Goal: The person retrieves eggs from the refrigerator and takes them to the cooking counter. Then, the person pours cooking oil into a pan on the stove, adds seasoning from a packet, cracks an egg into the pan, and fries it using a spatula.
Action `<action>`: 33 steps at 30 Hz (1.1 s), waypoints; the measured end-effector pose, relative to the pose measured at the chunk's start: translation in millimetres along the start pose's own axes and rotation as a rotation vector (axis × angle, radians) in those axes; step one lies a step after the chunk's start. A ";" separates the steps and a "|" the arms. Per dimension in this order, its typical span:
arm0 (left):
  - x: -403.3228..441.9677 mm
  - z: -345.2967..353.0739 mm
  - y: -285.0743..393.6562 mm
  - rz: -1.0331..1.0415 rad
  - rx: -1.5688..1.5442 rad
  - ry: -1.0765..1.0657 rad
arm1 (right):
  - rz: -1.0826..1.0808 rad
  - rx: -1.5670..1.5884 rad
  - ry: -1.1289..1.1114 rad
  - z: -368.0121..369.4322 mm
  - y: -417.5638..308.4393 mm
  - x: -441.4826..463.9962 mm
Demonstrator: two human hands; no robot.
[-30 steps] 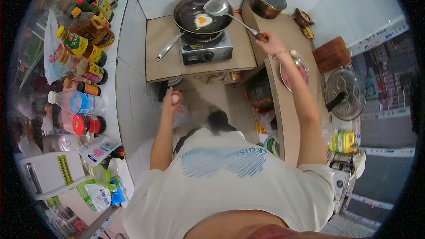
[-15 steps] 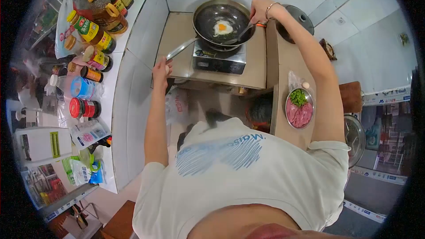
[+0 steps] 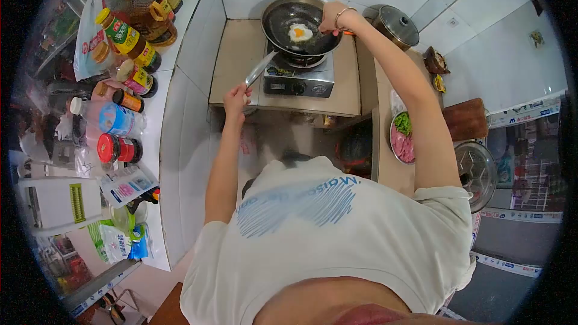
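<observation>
My left hand (image 3: 236, 101) is closed around the metal handle (image 3: 260, 69) of a black frying pan (image 3: 280, 17). The pan sits over a portable gas stove (image 3: 299, 79), its handle pointing down toward me. Inside the pan lies a fried egg (image 3: 299, 32), with a yolk and white edges. Above the pan's right side, my right hand (image 3: 330, 18) is closed on a spatula; an orange bit (image 3: 348, 33) of its handle shows beside the hand. The rest of the spatula is mostly hidden by the hand or lost against the dark pan.
A lidded pot (image 3: 397, 26) stands right of the stove. Nearer me, a bowl (image 3: 394, 147) holds raw meat and chopped greens, partly behind my right arm. A wooden board (image 3: 466, 120) and a glass lid (image 3: 475, 174) are further right. Bottles and jars crowd the left ledge (image 3: 162, 204).
My left hand and the pan handle have swung to the right. My right hand has moved left and slightly down, over the pan. The egg sits a little further left, and the view has shifted.
</observation>
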State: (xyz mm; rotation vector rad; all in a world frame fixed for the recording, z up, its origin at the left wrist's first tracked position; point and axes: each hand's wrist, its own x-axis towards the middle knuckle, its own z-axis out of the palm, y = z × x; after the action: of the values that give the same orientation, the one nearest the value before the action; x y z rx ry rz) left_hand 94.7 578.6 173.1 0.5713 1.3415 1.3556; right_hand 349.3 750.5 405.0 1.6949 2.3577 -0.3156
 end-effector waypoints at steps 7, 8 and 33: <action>-19.0 5.5 0.4 -0.061 0.021 -0.006 | 0.030 -0.142 0.130 31.6 0.0 29.6; -24.8 8.9 1.2 -0.058 0.010 0.019 | 0.039 -0.099 0.133 19.4 -4.7 19.5; -41.8 12.6 3.7 -0.094 -0.041 0.051 | 0.043 -0.054 -0.015 -3.4 -20.0 27.6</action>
State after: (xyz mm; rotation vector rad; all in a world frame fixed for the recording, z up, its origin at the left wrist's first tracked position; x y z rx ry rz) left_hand 116.8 546.9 193.8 0.4438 1.3615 1.3258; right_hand 321.6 770.2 400.9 1.7103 2.2945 -0.2540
